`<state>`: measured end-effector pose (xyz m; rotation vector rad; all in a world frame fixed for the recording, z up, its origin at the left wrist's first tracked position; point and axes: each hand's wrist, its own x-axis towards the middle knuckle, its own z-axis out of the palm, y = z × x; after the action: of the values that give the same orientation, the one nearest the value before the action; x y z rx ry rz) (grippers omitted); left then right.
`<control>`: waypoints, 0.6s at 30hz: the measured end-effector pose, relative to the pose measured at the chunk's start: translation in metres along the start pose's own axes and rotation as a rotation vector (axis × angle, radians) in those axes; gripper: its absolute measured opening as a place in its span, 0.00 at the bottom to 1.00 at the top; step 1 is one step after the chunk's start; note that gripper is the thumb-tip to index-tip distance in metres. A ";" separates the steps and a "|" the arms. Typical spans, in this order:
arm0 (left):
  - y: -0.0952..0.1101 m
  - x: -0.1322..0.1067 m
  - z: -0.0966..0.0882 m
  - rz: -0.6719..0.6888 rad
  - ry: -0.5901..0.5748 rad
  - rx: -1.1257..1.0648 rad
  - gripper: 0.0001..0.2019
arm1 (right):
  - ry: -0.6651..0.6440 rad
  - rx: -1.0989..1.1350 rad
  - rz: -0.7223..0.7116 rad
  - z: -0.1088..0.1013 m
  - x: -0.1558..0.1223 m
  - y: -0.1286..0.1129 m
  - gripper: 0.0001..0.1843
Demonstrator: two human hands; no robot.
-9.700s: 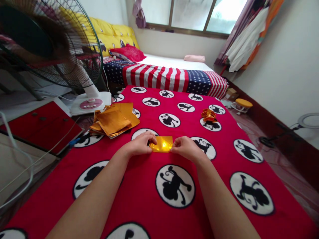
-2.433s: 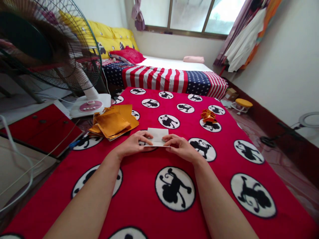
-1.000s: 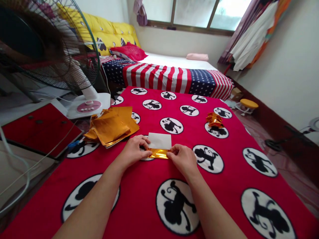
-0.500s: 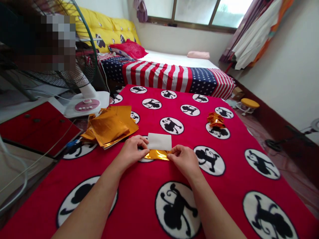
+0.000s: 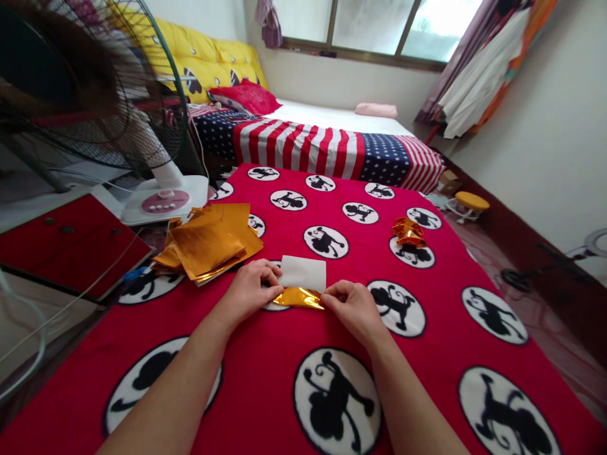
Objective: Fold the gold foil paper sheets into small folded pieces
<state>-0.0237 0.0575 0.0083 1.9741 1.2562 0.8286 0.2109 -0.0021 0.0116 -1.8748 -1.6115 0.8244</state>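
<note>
Centrally, a sheet of foil paper (image 5: 304,272) lies on the red blanket (image 5: 256,392), directly between the two hands. Its plain pale face is exposed at the far portion; the near portion is turned over as a narrow gold strip (image 5: 298,297), creased and reflective, bowed slightly along its near edge.

Left hand (image 5: 253,285): positioned at the left end of the sheet, back of the hand upward, fingers curled. The thumb reaches inward along the gold strip, the fingertips set farther back at the sheet's left edge — the end is gripped between them. The left forearm (image 5: 190,366) enters from the lower left and slants up toward the sheet.

Right hand (image 5: 355,308): positioned at the right end, knuckles bent, thumb and index finger brought together on the corner of the strip in a pinch. The remaining fingers are folded toward the palm. The right forearm (image 5: 408,385) enters from the lower right and slants inward, mirroring the left.

Surroundings: a loose stack of gold foil sheets (image 5: 211,240) lies beyond the left hand, near the blanket's left edge. A group of folded gold foil pieces (image 5: 408,232) rests on the far right of the blanket, well apart from the right hand. An electric fan (image 5: 165,201) stands beyond the stack.
</note>
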 end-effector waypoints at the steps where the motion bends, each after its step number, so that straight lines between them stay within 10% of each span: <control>1: 0.000 0.000 0.000 -0.002 -0.002 0.001 0.04 | 0.005 -0.002 0.002 0.000 0.000 -0.001 0.09; 18: -0.001 0.000 0.000 0.003 -0.005 0.000 0.03 | 0.127 -0.239 0.124 0.001 -0.002 -0.019 0.06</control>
<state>-0.0243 0.0581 0.0076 1.9779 1.2504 0.8247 0.1971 -0.0009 0.0250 -2.1657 -1.5847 0.5681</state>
